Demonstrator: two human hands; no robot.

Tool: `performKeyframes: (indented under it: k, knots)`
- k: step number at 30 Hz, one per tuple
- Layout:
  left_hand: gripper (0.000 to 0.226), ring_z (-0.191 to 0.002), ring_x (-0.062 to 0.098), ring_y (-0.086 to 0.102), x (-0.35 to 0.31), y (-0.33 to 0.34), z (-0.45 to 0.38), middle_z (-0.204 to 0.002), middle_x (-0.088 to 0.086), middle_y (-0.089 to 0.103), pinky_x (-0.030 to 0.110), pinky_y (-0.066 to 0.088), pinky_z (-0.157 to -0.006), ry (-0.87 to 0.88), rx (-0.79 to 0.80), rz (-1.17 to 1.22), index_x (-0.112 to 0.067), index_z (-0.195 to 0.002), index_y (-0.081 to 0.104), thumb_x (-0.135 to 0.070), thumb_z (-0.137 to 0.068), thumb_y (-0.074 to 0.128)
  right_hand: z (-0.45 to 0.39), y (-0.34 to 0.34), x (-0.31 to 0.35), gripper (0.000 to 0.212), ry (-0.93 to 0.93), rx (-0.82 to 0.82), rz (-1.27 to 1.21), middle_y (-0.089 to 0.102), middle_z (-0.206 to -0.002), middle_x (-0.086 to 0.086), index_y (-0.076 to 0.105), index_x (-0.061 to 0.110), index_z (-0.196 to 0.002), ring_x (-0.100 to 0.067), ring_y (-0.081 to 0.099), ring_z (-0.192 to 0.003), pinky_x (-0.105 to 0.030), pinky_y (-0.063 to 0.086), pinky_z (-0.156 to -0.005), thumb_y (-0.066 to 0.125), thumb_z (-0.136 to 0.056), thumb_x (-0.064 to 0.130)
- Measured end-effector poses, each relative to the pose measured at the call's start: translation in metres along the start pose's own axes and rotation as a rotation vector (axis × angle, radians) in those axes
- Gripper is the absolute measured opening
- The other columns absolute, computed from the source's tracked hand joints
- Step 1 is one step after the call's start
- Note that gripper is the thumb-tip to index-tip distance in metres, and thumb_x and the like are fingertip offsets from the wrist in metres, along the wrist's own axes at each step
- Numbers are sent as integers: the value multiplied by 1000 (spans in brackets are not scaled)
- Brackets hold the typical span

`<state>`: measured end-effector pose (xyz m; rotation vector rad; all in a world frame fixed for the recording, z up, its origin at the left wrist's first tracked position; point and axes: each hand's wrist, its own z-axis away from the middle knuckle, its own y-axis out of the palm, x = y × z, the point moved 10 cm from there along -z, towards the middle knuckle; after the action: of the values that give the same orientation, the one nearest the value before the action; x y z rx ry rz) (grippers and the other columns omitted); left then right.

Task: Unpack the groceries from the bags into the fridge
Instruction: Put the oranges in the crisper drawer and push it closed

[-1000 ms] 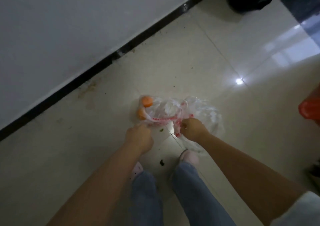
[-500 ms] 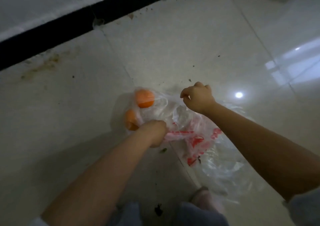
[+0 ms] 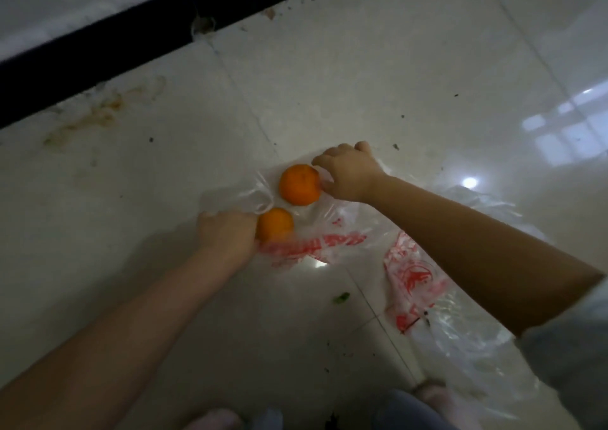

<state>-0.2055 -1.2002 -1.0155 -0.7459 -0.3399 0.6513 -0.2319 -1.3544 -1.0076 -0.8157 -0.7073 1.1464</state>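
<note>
**Me:** Head view, looking down at the floor (image 3: 378, 77). The clear plastic bag (image 3: 411, 265) with red print lies flat on the tiles, and two oranges sit at its far-left end. I'm at the step of getting the fruit out of the bag; no fridge in sight from here.

**Helper:** Where are your hands?

**Me:** My left hand (image 3: 227, 232) is at about eight o'clock from the middle of the view, its fingers bunched tight on a gather of the bag's film, just beside the near orange (image 3: 275, 227). My right hand (image 3: 347, 174) is at twelve o'clock from that one, touching the right side of the far orange (image 3: 299, 184). Its thumb and fingers curl toward the fruit, but I can't tell if they've closed round it or only rest against it.

**Helper:** Are the oranges loose or under plastic?

**Me:** The near one seems to lie under the film at its lower edge; the far one I can't say.

**Helper:** So what next?

**Me:** I'd judge the left should keep the film pulled aside while the right wraps properly round the far orange and lifts it clear. Round fruit on smooth tile could roll, so a full grasp, not a nudge.
</note>
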Motion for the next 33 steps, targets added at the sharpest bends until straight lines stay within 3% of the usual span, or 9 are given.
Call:
performKeyframes:
  k: [3,6,11,16,20,25,30,33]
  knots:
    - [40,-123,24,54,8,20,2,-133,4,56,34,42,-97,-4,17,113,-22,-128,48,-37,-92,51,-12,11,25,68,-46,42,-8,44,-139,-8,31,21,-140,-29,42,-127,-40,30,-103,57,-83,47]
    - [49,-121,26,54,2,32,-1,-132,7,55,34,44,-94,13,-23,212,-18,-130,43,-38,-88,58,-20,19,40,78,-56,47,62,40,-140,-11,24,23,-143,-31,38,-128,-41,30,-105,59,-80,52]
    - [68,-122,27,50,-10,31,-7,-134,9,49,37,44,-95,81,-67,462,-15,-135,38,-38,-79,69,-11,19,43,71,-88,46,49,36,-136,-16,27,22,-140,-35,41,-122,-41,39,-98,63,-80,35]
    - [77,-128,26,46,-31,18,-10,-143,7,43,36,45,-99,222,-62,503,-21,-147,24,-42,-83,63,32,36,-2,65,77,-30,-430,44,-125,-18,40,0,-121,-33,52,-104,-30,37,-72,74,-68,13]
    - [74,-130,24,45,-50,17,-12,-145,4,38,35,42,-102,255,-11,454,-32,-146,26,-47,-83,62,71,65,-31,71,216,-75,-546,48,-126,-17,37,2,-129,-30,52,-111,-31,44,-87,76,-73,22]
    - [75,-132,25,39,-75,15,-9,-143,5,40,35,37,-104,252,-25,237,-24,-143,30,-48,-81,64,90,80,-41,95,220,-40,-519,33,-144,-13,22,13,-144,-28,41,-128,-31,40,-100,77,-70,36]
    - [70,-131,27,38,-90,15,-9,-142,9,38,34,39,-102,232,-52,109,-15,-142,28,-31,-84,65,74,87,-32,88,172,111,-300,30,-146,-9,18,24,-146,-30,32,-133,-38,36,-106,67,-77,46]
    - [77,-134,30,36,-96,21,-12,-145,12,36,36,37,-104,206,-23,107,-17,-145,23,-35,-83,66,75,86,-30,81,162,117,-273,33,-144,-9,23,21,-144,-31,34,-131,-37,36,-105,65,-78,42]
